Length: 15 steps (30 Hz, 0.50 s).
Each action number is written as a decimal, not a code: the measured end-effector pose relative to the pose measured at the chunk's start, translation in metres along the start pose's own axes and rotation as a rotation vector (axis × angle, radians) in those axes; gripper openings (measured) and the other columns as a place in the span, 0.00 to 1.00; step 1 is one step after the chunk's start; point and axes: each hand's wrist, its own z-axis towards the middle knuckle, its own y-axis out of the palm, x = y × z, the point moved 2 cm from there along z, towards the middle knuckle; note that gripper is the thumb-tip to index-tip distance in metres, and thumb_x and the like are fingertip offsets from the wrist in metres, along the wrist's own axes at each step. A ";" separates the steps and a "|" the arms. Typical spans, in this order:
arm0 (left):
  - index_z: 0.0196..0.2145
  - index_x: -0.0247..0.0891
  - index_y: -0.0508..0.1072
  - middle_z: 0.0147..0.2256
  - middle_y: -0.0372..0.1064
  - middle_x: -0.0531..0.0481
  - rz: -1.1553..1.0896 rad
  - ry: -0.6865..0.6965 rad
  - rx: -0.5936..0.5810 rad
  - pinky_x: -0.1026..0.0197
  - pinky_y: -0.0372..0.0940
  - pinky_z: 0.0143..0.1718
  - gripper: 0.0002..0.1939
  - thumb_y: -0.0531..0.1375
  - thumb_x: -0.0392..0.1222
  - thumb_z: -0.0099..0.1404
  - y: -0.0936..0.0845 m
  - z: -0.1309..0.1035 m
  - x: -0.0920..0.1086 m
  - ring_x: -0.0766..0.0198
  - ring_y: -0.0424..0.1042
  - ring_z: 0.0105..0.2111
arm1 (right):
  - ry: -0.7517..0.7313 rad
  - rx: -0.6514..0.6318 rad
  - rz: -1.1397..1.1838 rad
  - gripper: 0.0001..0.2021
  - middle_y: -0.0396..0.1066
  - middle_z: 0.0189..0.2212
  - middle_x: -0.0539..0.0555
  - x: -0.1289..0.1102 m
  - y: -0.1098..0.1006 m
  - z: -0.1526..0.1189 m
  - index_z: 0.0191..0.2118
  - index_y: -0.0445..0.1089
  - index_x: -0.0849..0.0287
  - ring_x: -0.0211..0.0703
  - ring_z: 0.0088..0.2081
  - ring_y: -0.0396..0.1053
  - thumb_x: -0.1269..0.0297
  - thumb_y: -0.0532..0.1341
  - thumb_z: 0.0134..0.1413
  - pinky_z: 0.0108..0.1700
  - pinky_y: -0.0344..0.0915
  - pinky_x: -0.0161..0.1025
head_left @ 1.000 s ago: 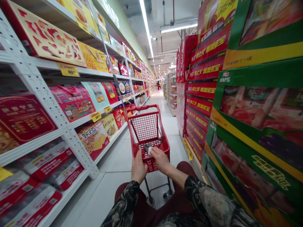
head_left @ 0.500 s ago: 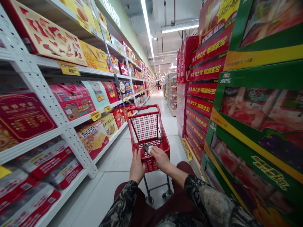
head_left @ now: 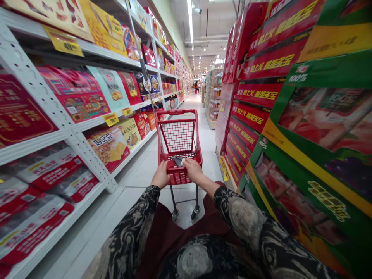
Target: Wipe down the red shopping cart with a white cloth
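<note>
A small red shopping cart [head_left: 178, 135] with a wire-mesh back panel stands in the aisle in front of me. My left hand [head_left: 161, 174] is closed on the left end of its near rim. My right hand [head_left: 192, 170] is closed at the right part of the same rim, with something small and white [head_left: 183, 163] at its fingertips. A dark grey object [head_left: 177, 161] lies beside those fingers, inside the cart; what it is cannot be made out.
White shelves [head_left: 65, 133] with boxed and bagged goods line the left side. Red drink cartons [head_left: 255, 93] and green fruit-juice boxes [head_left: 322, 116] are stacked close on the right. Far down the aisle is a person [head_left: 196, 85].
My left hand has gone from open fingers by the rim to a closed grip on it. Both hands and the cart sit higher in view, and the nearby shelves have shifted back past me.
</note>
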 end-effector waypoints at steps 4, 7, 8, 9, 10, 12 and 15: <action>0.57 0.32 0.56 0.61 0.49 0.37 0.002 -0.024 0.085 0.48 0.48 0.62 0.34 0.54 0.28 0.50 0.003 -0.015 -0.013 0.51 0.46 0.62 | 0.010 0.015 0.002 0.12 0.68 0.45 0.56 0.000 0.010 0.008 0.44 0.67 0.59 0.42 0.46 0.62 0.68 0.49 0.63 0.50 0.58 0.39; 0.58 0.32 0.53 0.61 0.48 0.36 -0.003 -0.089 0.008 0.49 0.49 0.61 0.36 0.54 0.28 0.50 0.010 -0.032 -0.023 0.52 0.47 0.62 | 0.004 0.012 -0.012 0.13 0.65 0.49 0.58 -0.002 0.015 0.012 0.47 0.66 0.59 0.42 0.50 0.60 0.67 0.48 0.63 0.52 0.57 0.40; 0.58 0.31 0.53 0.61 0.48 0.36 -0.009 -0.106 -0.032 0.50 0.50 0.61 0.36 0.54 0.28 0.50 0.013 -0.036 -0.025 0.52 0.47 0.62 | -0.002 0.008 -0.017 0.13 0.65 0.50 0.58 -0.002 0.015 0.013 0.47 0.66 0.59 0.43 0.51 0.60 0.67 0.48 0.63 0.52 0.56 0.40; 0.58 0.31 0.52 0.62 0.47 0.36 -0.014 -0.119 -0.065 0.51 0.50 0.61 0.36 0.54 0.28 0.50 0.014 -0.040 -0.027 0.53 0.47 0.62 | -0.009 0.002 -0.022 0.13 0.64 0.51 0.58 -0.002 0.015 0.014 0.47 0.66 0.60 0.43 0.51 0.59 0.67 0.48 0.63 0.52 0.56 0.40; 0.58 0.31 0.52 0.62 0.47 0.36 -0.019 -0.127 -0.087 0.52 0.51 0.61 0.37 0.54 0.28 0.50 0.015 -0.042 -0.027 0.53 0.48 0.62 | -0.017 -0.004 -0.029 0.13 0.64 0.51 0.59 -0.002 0.015 0.016 0.47 0.66 0.60 0.43 0.51 0.59 0.67 0.48 0.63 0.52 0.56 0.40; 0.58 0.31 0.51 0.62 0.47 0.37 -0.031 -0.129 -0.099 0.52 0.51 0.60 0.37 0.54 0.28 0.50 0.013 -0.043 -0.025 0.53 0.48 0.62 | -0.028 -0.022 -0.047 0.13 0.65 0.50 0.59 -0.002 0.013 0.017 0.48 0.66 0.60 0.43 0.50 0.60 0.68 0.48 0.63 0.52 0.57 0.40; 0.59 0.32 0.51 0.62 0.47 0.39 -0.057 -0.091 -0.083 0.53 0.51 0.60 0.38 0.54 0.28 0.49 0.006 -0.039 -0.018 0.54 0.49 0.62 | -0.026 -0.029 -0.076 0.13 0.66 0.48 0.60 -0.001 0.012 0.018 0.47 0.66 0.61 0.44 0.49 0.62 0.71 0.48 0.61 0.50 0.59 0.41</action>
